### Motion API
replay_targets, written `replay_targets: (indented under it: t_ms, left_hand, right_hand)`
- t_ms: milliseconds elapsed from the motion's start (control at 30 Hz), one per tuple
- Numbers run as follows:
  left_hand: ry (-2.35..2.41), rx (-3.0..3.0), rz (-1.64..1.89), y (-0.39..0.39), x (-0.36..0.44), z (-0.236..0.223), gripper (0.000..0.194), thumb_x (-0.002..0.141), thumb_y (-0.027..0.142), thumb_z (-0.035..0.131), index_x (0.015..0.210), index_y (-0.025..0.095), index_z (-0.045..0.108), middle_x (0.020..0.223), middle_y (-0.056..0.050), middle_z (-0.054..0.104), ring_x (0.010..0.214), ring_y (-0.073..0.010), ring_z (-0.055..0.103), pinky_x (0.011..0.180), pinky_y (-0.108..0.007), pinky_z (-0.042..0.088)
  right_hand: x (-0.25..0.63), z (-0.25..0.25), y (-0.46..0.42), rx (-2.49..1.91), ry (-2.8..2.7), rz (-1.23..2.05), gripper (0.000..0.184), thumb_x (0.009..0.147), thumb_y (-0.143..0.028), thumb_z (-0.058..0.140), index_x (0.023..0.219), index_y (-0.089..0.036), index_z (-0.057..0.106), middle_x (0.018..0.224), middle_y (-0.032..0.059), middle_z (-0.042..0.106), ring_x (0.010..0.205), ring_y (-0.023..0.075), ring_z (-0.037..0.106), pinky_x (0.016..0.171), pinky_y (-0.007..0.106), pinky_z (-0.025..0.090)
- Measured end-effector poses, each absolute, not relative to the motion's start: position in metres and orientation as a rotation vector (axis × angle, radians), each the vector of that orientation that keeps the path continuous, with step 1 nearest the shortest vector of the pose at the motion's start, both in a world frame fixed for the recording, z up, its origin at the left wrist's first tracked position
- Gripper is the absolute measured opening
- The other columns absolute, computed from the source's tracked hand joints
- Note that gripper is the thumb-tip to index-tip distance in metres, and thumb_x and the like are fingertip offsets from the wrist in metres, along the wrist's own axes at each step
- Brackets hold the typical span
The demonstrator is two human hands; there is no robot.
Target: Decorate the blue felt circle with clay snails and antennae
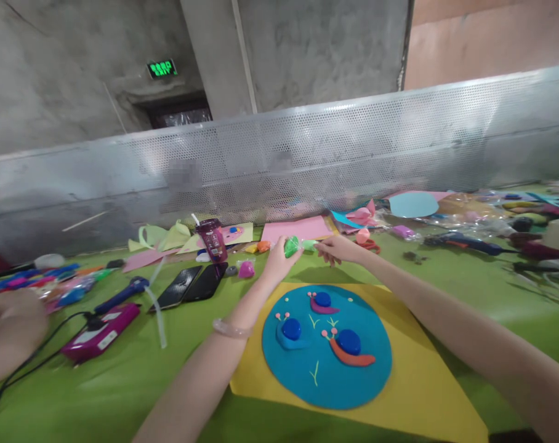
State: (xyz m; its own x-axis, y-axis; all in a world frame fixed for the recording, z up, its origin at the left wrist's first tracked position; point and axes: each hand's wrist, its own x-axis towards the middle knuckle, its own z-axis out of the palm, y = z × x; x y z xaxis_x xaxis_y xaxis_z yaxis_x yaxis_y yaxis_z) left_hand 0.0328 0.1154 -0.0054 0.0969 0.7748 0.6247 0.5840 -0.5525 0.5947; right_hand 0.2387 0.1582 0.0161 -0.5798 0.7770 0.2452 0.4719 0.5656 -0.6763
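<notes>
My left hand (282,257) is closed around a lump of green modelling clay (292,247), which looks to be in see-through wrapping. Just right of it, a paler green piece of clay (309,245) lies between my two hands. The fingertips of my right hand (337,250) pinch its right end; whether it joins the lump, I cannot tell. Below my hands is a blue paper disc (289,381) on a yellow sheet (418,381). Three clay snails sit on the disc with blue round shells, among them an orange one (353,357), plus thin green grass strands.
To the left lie two black phones (205,283), a purple power strip (101,332) and a glue gun (122,294). A purple cup (212,240) with a straw stands behind. Another person's hand (16,332) is at far left. A perforated metal panel (307,154) borders the back.
</notes>
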Motion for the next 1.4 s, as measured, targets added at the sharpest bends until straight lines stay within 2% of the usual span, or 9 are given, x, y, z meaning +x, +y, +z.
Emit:
replay_targets:
  t_ms: [100,233,500,700,867,1000,1167,1267,1400]
  left_hand:
    - [1.351,2.287,1.354,0.114,0.033,-0.005,0.034,0.079,0.036,0.059,0.107,0.019,0.050,0.104,-0.007,0.061,0.096,-0.0207,0.058,0.085,-0.032,0.043]
    - [1.373,2.334,1.271,0.112,0.033,-0.005,0.035,0.082,0.039,0.054,0.111,0.021,0.051,0.107,-0.007,0.063,0.098,-0.0222,0.059,0.085,-0.033,0.044]
    - [1.463,2.324,1.238,0.113,0.032,-0.005,0.037,0.079,0.036,0.059,0.113,0.022,0.051,0.103,-0.007,0.064,0.095,-0.0226,0.061,0.082,-0.033,0.046]
    - [1.490,2.326,1.235,0.116,0.032,-0.006,0.038,0.079,0.031,0.060,0.114,0.021,0.050,0.101,-0.008,0.064,0.098,-0.0227,0.059,0.083,-0.035,0.046]
    - [1.487,2.432,1.187,0.114,0.032,-0.005,0.038,0.079,0.024,0.059,0.115,0.020,0.050,0.107,-0.009,0.062,0.102,-0.0237,0.057,0.087,-0.036,0.044]
    - [1.506,2.558,1.070,0.112,0.029,-0.005,0.040,0.078,0.022,0.060,0.116,0.022,0.049,0.110,-0.010,0.060,0.102,-0.0243,0.057,0.086,-0.035,0.044]
    - [1.486,2.428,1.178,0.119,0.025,-0.005,0.039,0.077,0.027,0.061,0.112,0.018,0.047,0.105,-0.010,0.061,0.097,-0.0239,0.058,0.080,-0.035,0.045]
    - [1.340,2.343,1.307,0.119,0.029,-0.004,0.042,0.073,0.026,0.064,0.109,0.017,0.046,0.106,-0.009,0.059,0.096,-0.0219,0.057,0.082,-0.034,0.044]
    - [1.248,2.170,1.346,0.113,0.035,-0.002,0.020,0.081,0.024,0.049,0.100,0.017,0.048,0.097,-0.005,0.059,0.093,-0.0188,0.055,0.084,-0.031,0.043]
  right_hand:
    - [0.238,0.014,0.158,-0.982,-2.344,0.645,0.024,0.072,-0.034,0.065,0.057,-0.015,0.061,0.050,-0.0013,0.058,0.043,0.0089,0.048,0.047,0.022,0.037]
    - [0.240,0.012,0.154,-0.897,-2.498,0.453,0.009,0.064,-0.023,0.071,0.067,-0.015,0.068,0.057,-0.0013,0.060,0.050,0.0094,0.047,0.051,0.023,0.034]
    - [0.225,0.026,0.139,-0.775,-2.329,0.125,0.034,0.082,-0.016,0.044,0.108,-0.019,0.064,0.079,0.0036,0.057,0.065,0.0130,0.050,0.065,0.027,0.041]
    - [0.210,0.020,0.134,-0.725,-2.312,0.187,0.044,0.069,-0.006,0.045,0.102,-0.023,0.068,0.089,0.0036,0.053,0.068,0.0130,0.052,0.066,0.028,0.047]
    - [0.209,0.020,0.132,-0.905,-2.278,0.585,0.040,0.069,-0.007,0.047,0.097,-0.023,0.069,0.109,0.0056,0.054,0.074,0.0134,0.058,0.062,0.025,0.050]
    - [0.206,0.016,0.131,-0.815,-2.367,0.604,0.033,0.068,-0.008,0.051,0.090,-0.024,0.071,0.117,0.0046,0.053,0.096,0.0206,0.058,0.078,0.033,0.051]
    - [0.196,0.010,0.128,-0.715,-2.237,0.383,0.024,0.073,-0.011,0.054,0.090,-0.020,0.068,0.123,0.0078,0.048,0.115,0.0243,0.048,0.098,0.043,0.038]
    - [0.196,0.009,0.132,-0.703,-2.066,0.364,0.019,0.078,-0.019,0.056,0.096,-0.020,0.063,0.118,0.0089,0.051,0.108,0.0206,0.052,0.091,0.039,0.044]
    - [0.200,0.005,0.144,-0.845,-1.927,0.344,0.030,0.074,-0.028,0.065,0.102,-0.019,0.057,0.105,0.0087,0.055,0.090,0.0188,0.057,0.075,0.036,0.050]
